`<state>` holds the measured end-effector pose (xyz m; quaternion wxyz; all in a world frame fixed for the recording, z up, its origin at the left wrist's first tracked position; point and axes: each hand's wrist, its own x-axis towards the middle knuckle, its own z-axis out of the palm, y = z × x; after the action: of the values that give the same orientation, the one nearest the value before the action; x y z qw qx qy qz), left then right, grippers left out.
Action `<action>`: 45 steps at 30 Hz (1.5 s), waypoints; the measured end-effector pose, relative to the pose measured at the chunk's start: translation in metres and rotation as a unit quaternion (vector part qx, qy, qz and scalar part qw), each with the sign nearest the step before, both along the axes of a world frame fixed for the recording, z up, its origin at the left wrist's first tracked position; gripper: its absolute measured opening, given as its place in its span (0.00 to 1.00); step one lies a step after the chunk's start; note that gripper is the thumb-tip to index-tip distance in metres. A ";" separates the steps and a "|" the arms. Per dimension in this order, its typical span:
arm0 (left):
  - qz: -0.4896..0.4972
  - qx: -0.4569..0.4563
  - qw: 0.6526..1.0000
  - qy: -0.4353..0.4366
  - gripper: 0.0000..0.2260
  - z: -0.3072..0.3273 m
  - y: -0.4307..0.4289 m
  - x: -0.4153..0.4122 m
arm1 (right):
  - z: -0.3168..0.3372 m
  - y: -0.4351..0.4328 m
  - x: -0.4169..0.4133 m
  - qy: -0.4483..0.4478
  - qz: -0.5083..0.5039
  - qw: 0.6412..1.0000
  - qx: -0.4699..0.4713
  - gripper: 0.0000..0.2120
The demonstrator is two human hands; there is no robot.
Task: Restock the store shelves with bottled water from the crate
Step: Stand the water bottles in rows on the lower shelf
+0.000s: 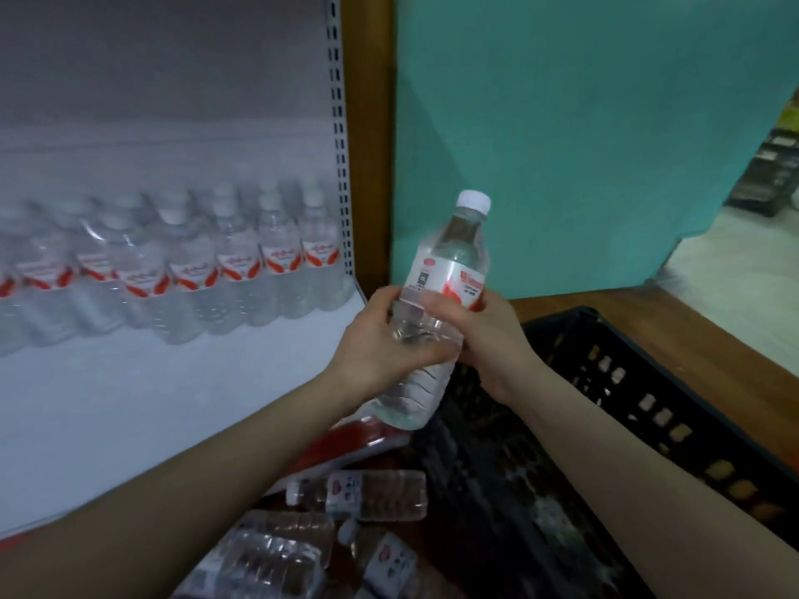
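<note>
I hold one clear water bottle [449,270] with a white cap and a red-and-white label, tilted slightly right, above the crate's left edge. My left hand [380,339] grips its middle from the left, and my right hand [484,335] grips it from the right just under the label. A black plastic crate [648,399] sits below my hands on the right. Several more bottles [367,497] lie on their sides in its near left part. On the white shelf [151,404] at left stands a row of bottles [194,270] against the back panel.
The shelf's perforated upright [341,166] and a brown wooden post [369,144] stand between the shelf and a teal wall [583,123]. A wooden surface [691,322] runs behind the crate. The shelf's front strip is red [354,443]. Dark stacked items [774,175] lie at far right.
</note>
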<state>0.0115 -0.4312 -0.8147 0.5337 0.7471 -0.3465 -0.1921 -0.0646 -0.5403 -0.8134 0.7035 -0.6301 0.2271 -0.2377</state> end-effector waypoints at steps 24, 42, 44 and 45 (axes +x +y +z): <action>0.126 -0.068 0.983 0.116 0.33 -0.090 0.237 0.167 | -0.053 0.183 0.202 0.087 0.256 0.959 -0.084 0.19; 0.224 -0.033 0.973 -0.045 0.29 -0.143 0.265 0.279 | -0.119 0.248 0.321 0.036 0.261 0.947 -0.185 0.27; 0.210 -0.009 0.977 -0.047 0.29 -0.141 0.264 0.289 | -0.124 0.247 0.325 0.029 0.248 0.951 -0.181 0.26; 0.204 0.003 0.978 -0.051 0.29 -0.140 0.263 0.294 | -0.126 0.246 0.326 0.026 0.242 0.954 -0.174 0.24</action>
<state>0.3053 -0.1677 -0.9547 0.5412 0.8124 -0.2130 -0.0415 0.2618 -0.2942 -0.9395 0.6131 -0.7849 0.0407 -0.0798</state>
